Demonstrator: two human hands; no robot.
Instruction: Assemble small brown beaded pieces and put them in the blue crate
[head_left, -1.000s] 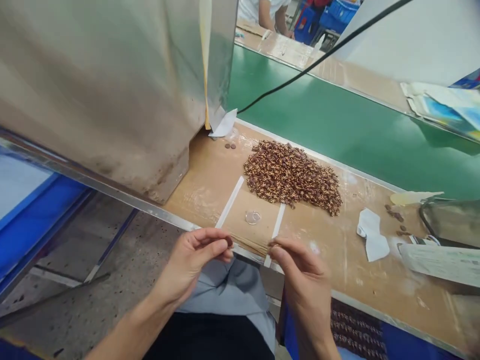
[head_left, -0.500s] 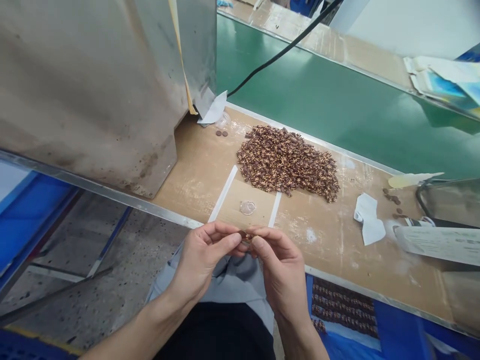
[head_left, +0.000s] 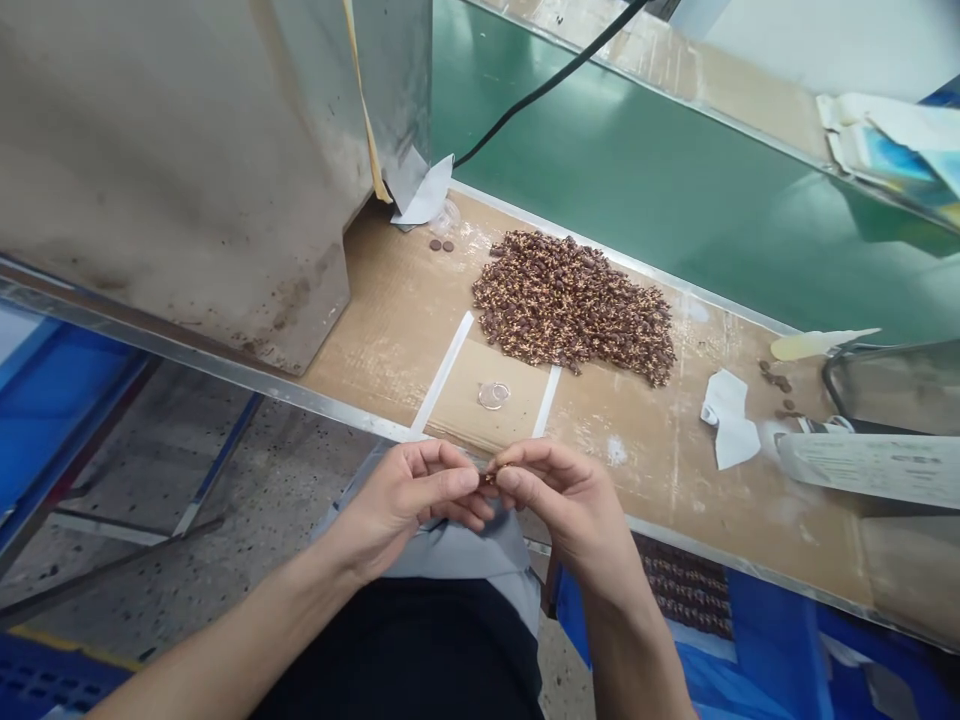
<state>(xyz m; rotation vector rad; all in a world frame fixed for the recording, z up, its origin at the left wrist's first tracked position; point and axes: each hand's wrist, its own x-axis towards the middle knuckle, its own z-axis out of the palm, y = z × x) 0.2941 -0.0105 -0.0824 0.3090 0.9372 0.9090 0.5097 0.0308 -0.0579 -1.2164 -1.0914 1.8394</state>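
Close to the front edge of the cardboard-covered bench [head_left: 390,340], my left hand [head_left: 416,495] and my right hand [head_left: 562,495] meet fingertip to fingertip. Both are closed in a pinch on a small dark-brown piece with gold-coloured bits [head_left: 488,478], mostly hidden by the fingers. Beyond them, a small clear round piece [head_left: 493,395] lies between two white tape strips. Farther back spreads a large pile of similar brown pieces with gold-coloured bits [head_left: 574,305]. Two brown discs [head_left: 441,246] lie left of the pile.
A big metal housing [head_left: 187,180] stands at the left. Behind the bench runs a green belt-like surface [head_left: 637,170], with a black cable [head_left: 547,112] hanging above. White paper [head_left: 731,420] and several loose brown discs [head_left: 776,378] lie at right. Below is a blue crate [head_left: 772,620].
The view has shifted slightly, so the bench sits higher in the picture. My fingers have turned the small piece, and less of its brown face shows; both hands remain together.
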